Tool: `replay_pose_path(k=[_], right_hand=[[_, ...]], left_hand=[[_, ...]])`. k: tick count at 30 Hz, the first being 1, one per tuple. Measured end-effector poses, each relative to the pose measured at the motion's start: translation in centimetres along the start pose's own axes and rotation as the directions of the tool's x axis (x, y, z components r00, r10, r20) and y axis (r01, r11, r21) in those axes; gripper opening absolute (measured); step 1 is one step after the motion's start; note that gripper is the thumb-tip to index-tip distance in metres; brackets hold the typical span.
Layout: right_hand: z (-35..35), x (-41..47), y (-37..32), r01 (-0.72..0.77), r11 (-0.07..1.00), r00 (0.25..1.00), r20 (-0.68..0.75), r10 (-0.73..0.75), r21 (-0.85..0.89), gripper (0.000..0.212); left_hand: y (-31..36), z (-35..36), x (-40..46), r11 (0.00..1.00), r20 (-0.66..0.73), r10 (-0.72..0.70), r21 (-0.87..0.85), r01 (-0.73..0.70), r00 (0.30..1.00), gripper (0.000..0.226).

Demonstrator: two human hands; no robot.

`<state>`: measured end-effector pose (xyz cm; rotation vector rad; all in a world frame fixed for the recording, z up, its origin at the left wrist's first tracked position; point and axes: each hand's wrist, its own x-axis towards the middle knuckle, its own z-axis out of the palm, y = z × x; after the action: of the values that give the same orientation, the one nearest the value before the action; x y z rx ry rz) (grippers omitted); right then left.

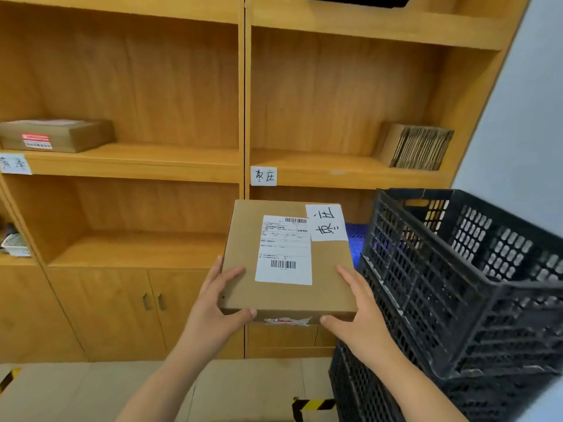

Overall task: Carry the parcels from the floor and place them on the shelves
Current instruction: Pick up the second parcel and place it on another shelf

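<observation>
Both hands, my left hand [214,303] and right hand [359,312], clasp the near corners of a flat cardboard parcel [286,263] held level before the wooden shelves [170,161]; it seems stiff, light and smooth-faced, so I'd keep gripping its edges.

The light brown wooden shelving unit [243,102] carries a flat brown cardboard box with a red-and-white sticker [56,135] on its left middle shelf, and a bundle of folded cardboard sheets [417,146] on the right one.
</observation>
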<state>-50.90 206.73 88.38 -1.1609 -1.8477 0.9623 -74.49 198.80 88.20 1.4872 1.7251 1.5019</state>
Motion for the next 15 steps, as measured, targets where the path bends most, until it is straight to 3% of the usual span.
replay_pose_path(k=[15], right_hand=[[-5.7, 24.8, 4.2, 0.145, 0.989, 0.988, 0.046, -0.145, 0.02, 0.085]], left_hand=[[-0.3, 9.2, 21.2, 0.998, -0.164, 0.044, 0.041, -0.037, 0.986, 0.064]])
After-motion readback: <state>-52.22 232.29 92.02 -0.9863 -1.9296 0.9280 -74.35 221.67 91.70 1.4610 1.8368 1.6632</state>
